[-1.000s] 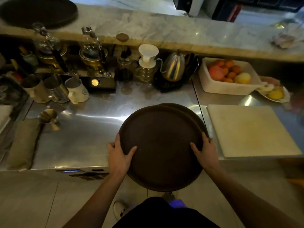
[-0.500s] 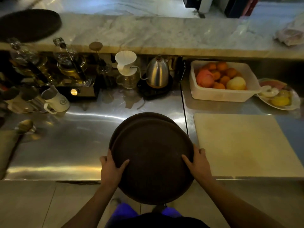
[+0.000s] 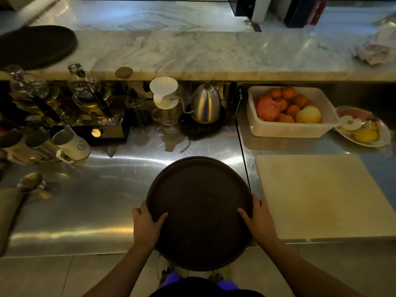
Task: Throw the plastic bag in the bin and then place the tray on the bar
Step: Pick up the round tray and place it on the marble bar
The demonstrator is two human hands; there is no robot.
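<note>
Round brown tray (image 3: 199, 213) held over near edge of steel counter (image 3: 90, 202). Left hand (image 3: 145, 227) clamps rim at 8 o'clock, right hand (image 3: 260, 221) at 4 o'clock, thumbs on top. Judged stiff, light, slightly grippy; opposed rim holds suit. A second rim peeks at 12. Marble bar (image 3: 214, 54) lies toward 12 o'clock.

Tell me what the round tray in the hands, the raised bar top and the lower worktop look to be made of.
Tray: dark brown with a matte, faintly textured face and a raised rim, likely plastic or a rubber-coated non-slip type; the look leaves it open.
Bar top: pale stone with grey veining and soft gloss, seemingly polished marble.
Worktop: brushed stainless steel, judging by streaked reflections.
</note>
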